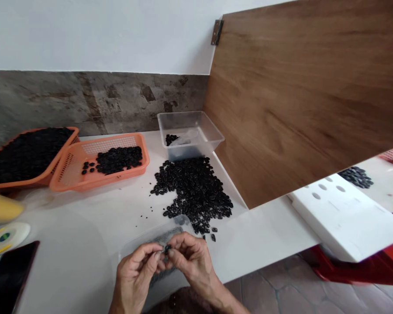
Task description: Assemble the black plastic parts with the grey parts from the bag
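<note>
My left hand (136, 272) and my right hand (191, 259) meet at the near table edge, fingertips pinched together on a small black part (167, 249). Beneath them lies a clear plastic bag (150, 240) with dark pieces inside. Just beyond the hands spreads a loose pile of small black parts (193, 187) on the white table (85, 226).
A clear plastic tub (190, 133) with a few black parts stands behind the pile. Two orange baskets (100, 163) (26, 155) of black parts sit at the left. A wooden partition (298, 100) walls the right. A phone (9, 274), tape roll (6, 237) and yellow object (1, 207) lie near left.
</note>
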`<state>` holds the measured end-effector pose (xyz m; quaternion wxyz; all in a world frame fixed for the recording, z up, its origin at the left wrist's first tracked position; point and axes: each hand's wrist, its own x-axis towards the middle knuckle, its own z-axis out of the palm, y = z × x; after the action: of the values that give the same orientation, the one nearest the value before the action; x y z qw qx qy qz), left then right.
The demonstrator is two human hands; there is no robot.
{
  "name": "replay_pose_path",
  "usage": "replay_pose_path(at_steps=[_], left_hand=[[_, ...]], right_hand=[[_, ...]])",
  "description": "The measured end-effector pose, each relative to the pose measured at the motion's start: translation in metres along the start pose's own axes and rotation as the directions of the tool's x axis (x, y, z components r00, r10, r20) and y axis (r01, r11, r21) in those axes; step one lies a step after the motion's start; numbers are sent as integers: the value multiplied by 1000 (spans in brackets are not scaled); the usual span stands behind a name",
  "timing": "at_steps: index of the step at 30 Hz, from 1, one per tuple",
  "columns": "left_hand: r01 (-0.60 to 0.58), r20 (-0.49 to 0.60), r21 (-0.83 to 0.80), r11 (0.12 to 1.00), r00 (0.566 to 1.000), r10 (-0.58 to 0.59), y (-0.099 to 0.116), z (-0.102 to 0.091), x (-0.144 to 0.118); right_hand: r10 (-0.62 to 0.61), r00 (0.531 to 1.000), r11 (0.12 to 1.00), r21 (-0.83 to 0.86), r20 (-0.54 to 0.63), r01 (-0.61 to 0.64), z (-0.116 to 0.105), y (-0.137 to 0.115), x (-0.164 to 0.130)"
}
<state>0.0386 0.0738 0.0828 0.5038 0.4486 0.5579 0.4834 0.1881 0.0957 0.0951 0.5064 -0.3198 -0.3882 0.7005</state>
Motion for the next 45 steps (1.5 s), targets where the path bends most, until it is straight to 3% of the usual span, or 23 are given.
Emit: replay_pose_path(at_steps=[10,15,20,25,32,36,45], left_hand=[[3,-110,1,1000,994,-3,13,10,-3],[-4,-137,-16,1000,991,2,18,13,-3],[-87,-149,85,993,984,99,16,11,-1],[-164,-164,242,956,965,207,12,11,1],[-92,-110,101,991,989,103,21,13,6],[-40,-65,58,998,997,43,18,10,9],[-102,15,157,982,995,101,2,4,18]], right_hand=[[11,1000,992,-125,1,-11,-2,2,0],[-10,1000,957,-291,-22,3,-1,-1,1],[-43,999,924,-381,-19,32,0,-2,0],[-34,999,943,-331,-36,20,1,0,1],[-3,998,994,-106,-58,-3,1,-1,9],[-2,998,994,-106,-69,-5,-1,-1,12],[-28,995,977,-215,-97,7,-5,8,10]])
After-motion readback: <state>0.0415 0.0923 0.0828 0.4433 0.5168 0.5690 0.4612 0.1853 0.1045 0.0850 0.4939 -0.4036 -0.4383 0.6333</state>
